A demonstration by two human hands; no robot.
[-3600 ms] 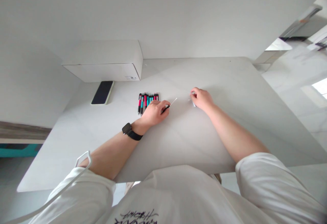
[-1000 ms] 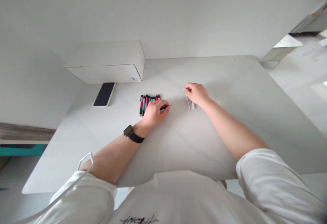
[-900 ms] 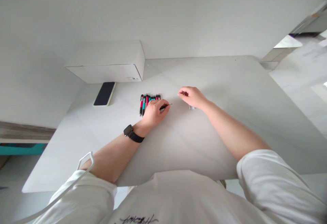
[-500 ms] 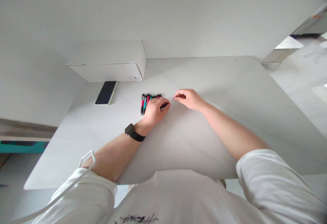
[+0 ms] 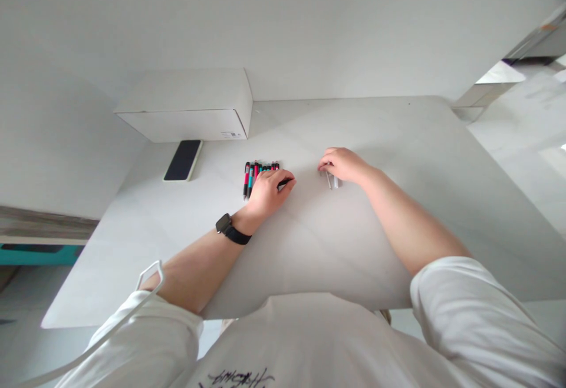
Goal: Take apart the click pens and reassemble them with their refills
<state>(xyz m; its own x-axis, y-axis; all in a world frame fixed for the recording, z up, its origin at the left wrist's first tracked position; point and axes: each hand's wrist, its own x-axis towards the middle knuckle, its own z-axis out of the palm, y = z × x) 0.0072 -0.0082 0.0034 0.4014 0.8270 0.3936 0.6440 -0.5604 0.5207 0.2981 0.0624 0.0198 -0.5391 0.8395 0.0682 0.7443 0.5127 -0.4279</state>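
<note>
White cotton tee (image 5: 318, 335) nearest, blk script (image 5: 241, 378) across chest, upside down or nearly so from here; white cord (image 5: 110, 326) runs up over L sleeve. L wrist: dark sq. watch (image 5: 224, 224) on blk strap.

L hand (image 5: 269, 190) low over table (image 5: 283, 258), fingers curled in, thumb and forefinger closed on a blk pen part (image 5: 284, 183). Only a short dark length shows, approx. horiz., slim, rest hidden in the grip.

R hand (image 5: 345, 164) well apart from L, palm down, fingers bent twd tabletop, tips close tog.; can't tell if they pinch anything. Just below them, partly under the hand: thin pale stick (image 5: 328, 181), straight, slender, and beside it a short clear/whitish piece (image 5: 336, 182), too small to ID.

Pens (image 5: 250, 178) in a row by L hand, which hides part of them. Barrels pinkish-red and turq., blk clips + blk grips; the leftmost two lie w/ tips twd the person, side by side, v. close.

Farther, to L: dark-screen phone (image 5: 183, 160), pale edge, flat, tilted a bit. Behind it, long white box (image 5: 186, 122), small printed label at lower R corner. Then plain pale wall (image 5: 336, 28).
</note>
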